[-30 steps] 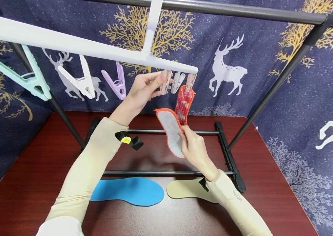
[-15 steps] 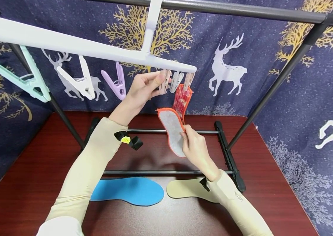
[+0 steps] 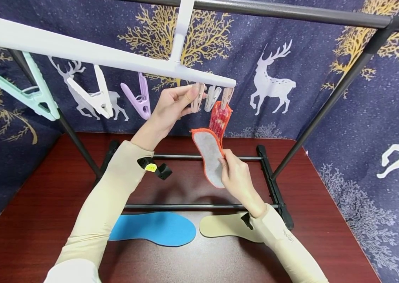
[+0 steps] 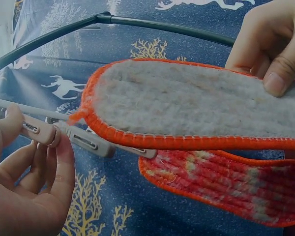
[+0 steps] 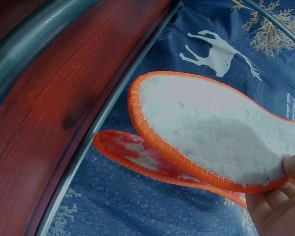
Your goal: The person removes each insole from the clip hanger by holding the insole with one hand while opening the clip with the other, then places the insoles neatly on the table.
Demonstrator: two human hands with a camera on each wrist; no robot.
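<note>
My left hand (image 3: 171,104) pinches a pinkish-beige clothespin (image 3: 197,98) under the right part of a white hanger bar (image 3: 114,57). In my right hand (image 3: 236,173) is an insole (image 3: 207,151) with orange stitched edging, its grey felt side facing me. Its tip is below the pinched clothespin and apart from it. Behind it a matching red-patterned insole (image 3: 219,122) hangs from another pinkish clothespin (image 3: 227,97). Between the two pinkish ones is a grey clothespin (image 3: 212,98). In the left wrist view, the pinched clothespin (image 4: 37,129) sits between thumb and fingertips.
Mint (image 3: 40,94), white (image 3: 98,96) and purple (image 3: 141,98) clothespins hang farther left on the bar. A black rack (image 3: 291,13) frames the space. On the table (image 3: 54,188) lie a blue insole (image 3: 157,229) and a beige insole (image 3: 224,226).
My right hand has shifted slightly right with its insole. The hanging red insole has swung a little left. My left hand stays on the clothespin.
</note>
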